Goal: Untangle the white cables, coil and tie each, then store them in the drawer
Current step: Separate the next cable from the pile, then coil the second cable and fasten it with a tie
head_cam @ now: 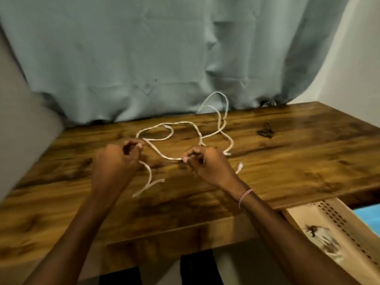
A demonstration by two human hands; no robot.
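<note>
White cables (164,156) sprawl in crossed loops on the table (308,161), mostly just beyond both hands. The left hand (119,161) and right hand (207,165) are each curled tight, pinching a strand that runs between them. Untangling looks to be under way. Next, I'd judge, that strand needs drawing free of the loops beyond the right hand.

Dark wood-grain table (287,161), tangled white cables (168,157) sprawled mid-top, small black bundle (265,131) further right
</note>
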